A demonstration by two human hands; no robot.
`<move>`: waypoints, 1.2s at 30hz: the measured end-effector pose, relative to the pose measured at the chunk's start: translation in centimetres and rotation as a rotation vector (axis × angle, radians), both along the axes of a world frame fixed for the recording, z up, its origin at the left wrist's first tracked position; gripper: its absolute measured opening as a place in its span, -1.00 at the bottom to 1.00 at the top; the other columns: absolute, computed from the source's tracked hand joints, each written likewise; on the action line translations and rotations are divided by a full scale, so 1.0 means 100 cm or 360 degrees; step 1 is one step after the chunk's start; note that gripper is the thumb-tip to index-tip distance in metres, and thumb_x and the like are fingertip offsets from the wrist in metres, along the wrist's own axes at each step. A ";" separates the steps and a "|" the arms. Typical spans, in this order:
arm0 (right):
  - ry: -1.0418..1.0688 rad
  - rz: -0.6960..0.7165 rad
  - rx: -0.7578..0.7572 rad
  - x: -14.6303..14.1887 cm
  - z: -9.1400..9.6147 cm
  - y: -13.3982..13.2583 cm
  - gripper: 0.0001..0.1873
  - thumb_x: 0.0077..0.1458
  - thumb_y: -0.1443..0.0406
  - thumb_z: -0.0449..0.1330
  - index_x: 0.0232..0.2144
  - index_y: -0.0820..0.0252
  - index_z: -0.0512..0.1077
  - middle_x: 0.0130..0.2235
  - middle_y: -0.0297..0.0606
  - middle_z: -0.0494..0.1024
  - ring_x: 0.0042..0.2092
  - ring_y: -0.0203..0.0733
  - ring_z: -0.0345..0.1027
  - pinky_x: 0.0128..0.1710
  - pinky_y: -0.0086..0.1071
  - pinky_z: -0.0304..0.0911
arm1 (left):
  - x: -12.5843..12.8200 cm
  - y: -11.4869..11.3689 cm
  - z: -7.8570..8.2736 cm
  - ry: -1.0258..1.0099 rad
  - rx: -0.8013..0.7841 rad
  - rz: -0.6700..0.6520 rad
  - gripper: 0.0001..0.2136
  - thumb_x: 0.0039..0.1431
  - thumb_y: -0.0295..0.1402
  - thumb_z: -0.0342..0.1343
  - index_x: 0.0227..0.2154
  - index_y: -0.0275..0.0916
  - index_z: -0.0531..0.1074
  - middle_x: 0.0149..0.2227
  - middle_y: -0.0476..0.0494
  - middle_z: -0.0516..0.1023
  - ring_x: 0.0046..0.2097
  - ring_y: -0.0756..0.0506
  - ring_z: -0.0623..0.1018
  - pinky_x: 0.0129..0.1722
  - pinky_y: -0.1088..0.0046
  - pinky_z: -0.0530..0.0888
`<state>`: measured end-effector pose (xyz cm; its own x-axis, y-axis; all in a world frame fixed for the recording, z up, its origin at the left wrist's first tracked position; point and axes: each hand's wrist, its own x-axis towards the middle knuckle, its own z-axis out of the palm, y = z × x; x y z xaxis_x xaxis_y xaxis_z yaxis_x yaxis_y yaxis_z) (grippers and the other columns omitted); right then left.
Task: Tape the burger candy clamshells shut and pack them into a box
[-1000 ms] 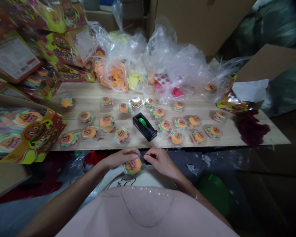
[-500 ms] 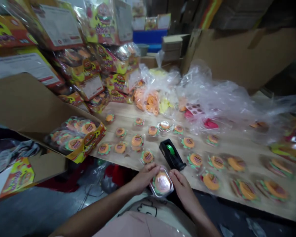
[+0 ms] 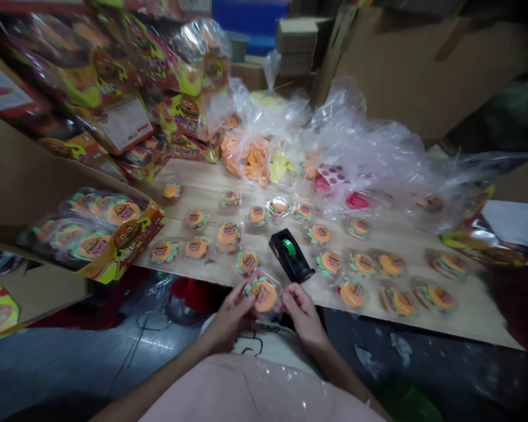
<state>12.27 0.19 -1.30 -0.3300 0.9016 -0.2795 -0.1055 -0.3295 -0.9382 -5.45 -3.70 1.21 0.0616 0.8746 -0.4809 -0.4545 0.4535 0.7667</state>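
Just past the table's front edge, a toy burger in a clear plastic pack (image 3: 263,295) is held, its orange printed top tilted up toward me. My left hand (image 3: 229,316) grips its left side, thumb over the clear rim. At the right edge, my right hand (image 3: 303,313) is closed with thumb and forefinger pinched on the clear rim; the other fingers are curled. Right beyond the pack stands a black tape dispenser (image 3: 293,261) with a green roll (image 3: 289,247). Another packed burger (image 3: 247,261) lies close behind the held one.
Several packed burgers are spread over the wooden table (image 3: 255,243). On the left is an open display box (image 3: 132,243) of burgers, with stacked boxes (image 3: 185,114) behind. Clear plastic bags (image 3: 369,152) with orange, yellow and pink pieces lie at the back. A dark red shape (image 3: 517,305) is at right.
The held burger pack has turned, so its printed orange top shows instead of a shiny glare. Both hands have moved slightly left and up in view. The camera view has tilted downward.
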 end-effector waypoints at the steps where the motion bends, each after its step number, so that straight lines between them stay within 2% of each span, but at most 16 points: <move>1: 0.0005 0.0074 0.0007 0.000 0.002 0.000 -0.67 0.04 0.01 0.15 -0.42 0.13 0.26 -0.46 -0.38 0.30 -0.44 -0.28 0.21 -0.40 -0.41 0.18 | -0.007 0.003 0.003 0.0067 0.0013 -0.0119 -0.44 0.01 -0.19 0.22 0.09 -0.15 0.27 -0.20 -0.15 0.50 -0.36 -0.01 0.46 -0.42 0.54 0.34; 4: -0.0087 0.0212 0.0113 0.000 0.010 0.000 -0.72 0.02 0.10 0.20 -0.28 0.13 0.35 -0.41 -0.37 0.34 -0.39 -0.30 0.23 -0.37 -0.43 0.16 | -0.024 0.014 0.015 0.0217 0.0242 -0.0720 -0.58 -0.08 -0.32 0.29 -0.08 -0.23 0.45 -0.20 -0.14 0.52 -0.22 -0.09 0.48 -0.21 0.44 0.37; 5: -0.0121 0.0247 0.0151 0.000 0.012 0.000 -0.74 0.03 0.12 0.21 -0.28 0.15 0.38 -0.40 -0.37 0.36 -0.38 -0.30 0.23 -0.37 -0.44 0.15 | -0.027 0.017 0.019 0.0240 0.0305 -0.0869 -0.61 -0.10 -0.35 0.30 -0.14 -0.24 0.48 -0.21 -0.14 0.52 -0.20 -0.10 0.48 -0.17 0.42 0.37; 6: -0.0139 0.0275 0.0167 0.000 0.013 0.000 -0.77 0.03 0.14 0.21 -0.31 0.16 0.40 -0.41 -0.36 0.37 -0.38 -0.30 0.23 -0.37 -0.44 0.15 | -0.028 0.018 0.020 0.0258 0.0339 -0.0927 -0.64 -0.12 -0.36 0.31 -0.17 -0.24 0.49 -0.23 -0.12 0.53 -0.20 -0.11 0.47 -0.17 0.41 0.36; 8: -0.0135 0.0244 0.0140 0.003 0.012 -0.002 -0.79 0.02 0.15 0.21 -0.40 0.19 0.42 -0.45 -0.36 0.39 -0.41 -0.32 0.21 -0.39 -0.45 0.13 | -0.024 0.016 0.018 0.0304 0.0304 -0.0787 -0.68 -0.10 -0.33 0.30 -0.22 -0.25 0.49 -0.27 -0.10 0.53 -0.24 -0.09 0.47 -0.21 0.42 0.37; 11: -0.0084 0.0161 0.0042 0.013 0.006 -0.008 -0.79 -0.01 0.16 0.23 -0.40 0.20 0.42 -0.45 -0.37 0.40 -0.42 -0.33 0.22 -0.39 -0.45 0.13 | -0.011 0.001 0.007 0.0398 0.0179 -0.0387 -0.76 -0.02 -0.26 0.23 -0.30 -0.27 0.49 -0.32 -0.09 0.52 -0.27 -0.07 0.46 -0.24 0.45 0.37; 13: -0.0062 0.0199 -0.0018 0.020 0.001 -0.013 -0.77 -0.02 0.16 0.25 -0.36 0.20 0.43 -0.41 -0.36 0.42 -0.39 -0.31 0.24 -0.35 -0.44 0.15 | -0.003 -0.009 0.000 0.0446 0.0161 -0.0268 -0.77 0.03 -0.22 0.19 -0.31 -0.27 0.49 -0.31 -0.09 0.52 -0.25 -0.08 0.46 -0.22 0.47 0.37; 15: -0.0060 0.0182 -0.0089 0.024 -0.005 -0.017 -0.75 -0.05 0.15 0.27 -0.37 0.21 0.44 -0.43 -0.36 0.43 -0.40 -0.31 0.25 -0.36 -0.44 0.15 | 0.005 -0.014 -0.006 0.0391 0.0088 -0.0252 -0.74 0.05 -0.20 0.17 -0.26 -0.24 0.47 -0.27 -0.09 0.52 -0.22 -0.08 0.47 -0.22 0.47 0.38; 17: -0.0039 0.0060 -0.0212 0.025 -0.012 -0.018 -0.71 -0.10 0.11 0.30 -0.42 0.22 0.43 -0.48 -0.37 0.41 -0.44 -0.32 0.23 -0.40 -0.44 0.15 | 0.013 -0.013 -0.015 0.0225 -0.0121 -0.0204 -0.72 0.04 -0.16 0.18 -0.25 -0.24 0.44 -0.29 -0.08 0.52 -0.27 -0.07 0.49 -0.28 0.47 0.41; 19: 0.0021 -0.0113 -0.0366 0.024 -0.023 -0.018 -0.66 -0.18 0.09 0.34 -0.47 0.22 0.42 -0.51 -0.38 0.41 -0.47 -0.33 0.23 -0.42 -0.44 0.17 | 0.022 -0.007 -0.028 0.0050 -0.0358 -0.0064 -0.70 0.00 -0.15 0.21 -0.30 -0.26 0.42 -0.36 -0.08 0.53 -0.36 -0.05 0.50 -0.38 0.46 0.42; 21: 0.0089 -0.0292 -0.0472 0.022 -0.034 -0.017 -0.62 -0.28 0.08 0.38 -0.49 0.22 0.42 -0.52 -0.38 0.42 -0.48 -0.33 0.24 -0.42 -0.43 0.20 | 0.033 0.001 -0.043 -0.0073 -0.0476 0.0064 -0.71 -0.05 -0.17 0.24 -0.38 -0.31 0.41 -0.42 -0.10 0.53 -0.42 -0.06 0.50 -0.42 0.45 0.44; 23: 0.0133 -0.0443 -0.0513 0.021 -0.045 -0.016 -0.60 -0.35 0.08 0.41 -0.52 0.22 0.43 -0.52 -0.38 0.43 -0.48 -0.32 0.26 -0.42 -0.42 0.22 | 0.041 0.007 -0.057 -0.0114 -0.0482 0.0133 -0.71 -0.09 -0.21 0.28 -0.42 -0.33 0.41 -0.45 -0.13 0.54 -0.43 -0.07 0.52 -0.42 0.42 0.45; 26: 0.0152 -0.0526 -0.0566 0.022 -0.055 -0.017 -0.60 -0.42 0.10 0.43 -0.54 0.23 0.44 -0.54 -0.38 0.44 -0.50 -0.32 0.26 -0.45 -0.42 0.22 | 0.047 0.009 -0.072 -0.0054 -0.0421 0.0240 -0.67 -0.19 -0.22 0.34 -0.44 -0.34 0.41 -0.47 -0.13 0.56 -0.45 -0.08 0.53 -0.43 0.41 0.47; 30: 0.0141 -0.0562 -0.0636 0.019 -0.062 -0.017 -0.58 -0.46 0.10 0.44 -0.58 0.26 0.43 -0.60 -0.40 0.42 -0.57 -0.36 0.21 -0.52 -0.42 0.19 | 0.047 0.008 -0.080 -0.0021 -0.0361 0.0297 -0.61 -0.30 -0.22 0.39 -0.42 -0.34 0.42 -0.45 -0.12 0.57 -0.43 -0.07 0.54 -0.39 0.43 0.47; 36: 0.0184 -0.0647 -0.0585 0.011 -0.072 -0.018 -0.59 -0.42 0.08 0.43 -0.57 0.26 0.45 -0.54 -0.36 0.49 -0.50 -0.29 0.32 -0.41 -0.36 0.27 | 0.054 0.011 -0.090 -0.0021 -0.0313 0.0339 -0.57 -0.31 -0.09 0.36 -0.48 -0.34 0.41 -0.47 -0.16 0.57 -0.43 -0.10 0.55 -0.37 0.38 0.48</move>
<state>13.41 -1.59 -8.46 -0.0233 0.8128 -0.5821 -0.3879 -0.5440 -0.7441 -0.09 -2.62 -7.78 -0.1062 0.7584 -0.6430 -0.5646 0.4863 0.6668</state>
